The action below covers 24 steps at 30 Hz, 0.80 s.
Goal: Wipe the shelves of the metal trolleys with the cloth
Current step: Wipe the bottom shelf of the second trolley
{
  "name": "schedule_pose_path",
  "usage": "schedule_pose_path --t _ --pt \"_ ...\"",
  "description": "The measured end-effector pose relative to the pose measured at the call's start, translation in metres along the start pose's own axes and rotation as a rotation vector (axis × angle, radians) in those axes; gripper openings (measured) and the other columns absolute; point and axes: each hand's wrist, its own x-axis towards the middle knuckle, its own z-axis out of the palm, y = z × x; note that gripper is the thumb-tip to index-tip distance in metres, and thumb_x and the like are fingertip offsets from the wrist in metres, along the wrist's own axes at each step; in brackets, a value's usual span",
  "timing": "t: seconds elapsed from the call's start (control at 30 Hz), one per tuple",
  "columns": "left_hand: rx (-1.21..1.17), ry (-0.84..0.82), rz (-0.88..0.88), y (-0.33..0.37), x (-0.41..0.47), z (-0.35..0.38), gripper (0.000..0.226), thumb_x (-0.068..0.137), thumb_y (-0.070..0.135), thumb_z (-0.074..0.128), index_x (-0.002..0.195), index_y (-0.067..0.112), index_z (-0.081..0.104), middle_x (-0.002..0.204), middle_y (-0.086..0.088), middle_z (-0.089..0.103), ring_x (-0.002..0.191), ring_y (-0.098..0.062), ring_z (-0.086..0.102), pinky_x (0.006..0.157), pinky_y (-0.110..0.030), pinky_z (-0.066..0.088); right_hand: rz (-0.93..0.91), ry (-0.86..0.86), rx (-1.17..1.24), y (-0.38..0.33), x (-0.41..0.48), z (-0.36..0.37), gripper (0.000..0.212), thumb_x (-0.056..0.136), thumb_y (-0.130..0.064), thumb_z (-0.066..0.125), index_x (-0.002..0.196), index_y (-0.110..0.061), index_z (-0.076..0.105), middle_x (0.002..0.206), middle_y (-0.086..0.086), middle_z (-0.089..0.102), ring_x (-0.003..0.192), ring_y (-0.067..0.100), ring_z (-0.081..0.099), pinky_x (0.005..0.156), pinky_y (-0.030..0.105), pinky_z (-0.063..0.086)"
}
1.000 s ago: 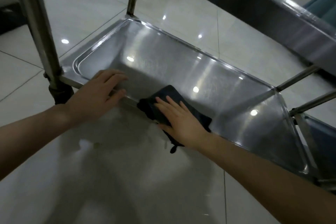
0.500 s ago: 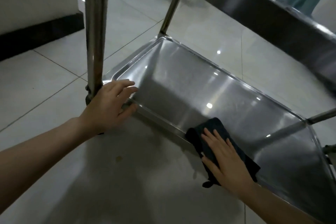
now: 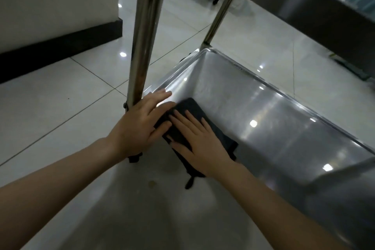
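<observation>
Stainless steel catches the ceiling lights on the trolley's bottom shelf [image 3: 274, 128], where I see both bare hands at the corner beside the near post [image 3: 146, 36]. The right hand [image 3: 199, 144] lies flat on the dark cloth [image 3: 190, 109], fingers straight and slightly spread, pressing it onto the shelf's front edge just right of the post; nothing curls around the fabric. The cloth sits partly in the tray and partly over its front lip, and a small loop [image 3: 189, 183] of it dangles below the rim toward the floor. The left hand [image 3: 142, 128] is likewise flat and relaxed, palm down on the corner rim at the foot of the post, its thumb and fingers against the cloth's left edge. Beyond the post, a second upright [image 3: 219, 18] rises from the shelf's far corner to the upper shelf [image 3: 324, 2], which runs overhead to the post's right. Left of the post, pale glossy floor tiles [image 3: 60, 97] stretch to a white wall with a black skirting board [image 3: 60, 46].
</observation>
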Motion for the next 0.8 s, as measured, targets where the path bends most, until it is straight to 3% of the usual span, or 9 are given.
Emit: schedule_pose_path --t 0.1,0.2,0.3,0.4,0.6,0.7,0.8 --pt "-0.070 0.044 -0.055 0.002 0.004 0.007 0.045 0.095 0.030 0.049 0.128 0.000 0.057 0.143 -0.018 0.047 0.139 -0.032 0.037 0.104 -0.053 0.043 0.097 -0.025 0.107 0.044 -0.059 -0.010 0.058 0.097 -0.063 0.025 0.151 -0.044 0.015 0.158 -0.028 0.001 0.148 0.000 -0.005 0.118 0.028 -0.006" --pt "-0.061 0.106 -0.072 0.001 0.008 0.016 0.040 0.094 0.023 0.055 0.124 -0.003 0.060 0.139 -0.021 0.050 0.136 -0.035 0.041 0.101 -0.056 0.045 0.308 0.002 0.203 0.091 -0.079 -0.025 0.050 0.099 -0.062 0.029 0.146 -0.051 0.014 0.158 -0.028 0.005 0.147 -0.002 -0.001 0.120 0.032 -0.001" --pt "-0.014 0.136 -0.007 -0.004 0.009 0.019 0.037 0.090 0.014 0.063 0.121 -0.006 0.061 0.136 -0.024 0.051 0.133 -0.038 0.044 0.102 -0.055 0.044 0.525 0.052 0.093 0.130 -0.041 -0.030 0.053 0.100 -0.052 0.027 0.150 -0.041 0.012 0.161 -0.016 0.008 0.150 0.009 0.003 0.122 0.044 0.005" --pt "-0.041 0.161 0.012 -0.009 0.010 0.019 0.041 0.092 0.020 0.060 0.124 -0.006 0.058 0.139 -0.024 0.048 0.136 -0.036 0.040 0.108 -0.051 0.040 0.647 0.011 0.037 0.148 0.039 -0.031 0.056 0.104 -0.049 0.022 0.155 -0.032 0.008 0.164 -0.010 0.002 0.150 0.011 -0.001 0.121 0.047 0.004" --pt "-0.089 0.195 -0.002 -0.010 0.011 0.018 0.048 0.093 0.025 0.056 0.131 -0.003 0.052 0.146 -0.023 0.041 0.141 -0.033 0.033 0.112 -0.049 0.035 0.343 -0.014 0.072 0.078 0.164 -0.020 0.058 0.102 -0.052 0.023 0.155 -0.033 0.008 0.163 -0.012 0.001 0.150 0.013 -0.002 0.121 0.049 0.002" --pt "-0.127 0.192 -0.011 -0.011 0.009 0.017 0.050 0.094 0.028 0.052 0.134 -0.003 0.048 0.149 -0.023 0.035 0.144 -0.034 0.027 0.114 -0.051 0.032 0.021 -0.023 0.009 0.044 0.131 -0.013 0.057 0.102 -0.049 0.026 0.155 -0.033 0.010 0.163 -0.011 0.005 0.150 0.015 0.000 0.120 0.052 0.006" --pt "-0.108 0.191 0.040 -0.015 0.006 0.019 0.050 0.096 0.029 0.051 0.137 0.001 0.045 0.148 -0.025 0.036 0.143 -0.036 0.028 0.110 -0.056 0.035 -0.199 -0.096 0.048 0.047 0.060 -0.009 0.054 0.101 -0.055 0.021 0.152 -0.045 0.008 0.162 -0.019 0.004 0.150 0.007 -0.004 0.120 0.044 0.000"
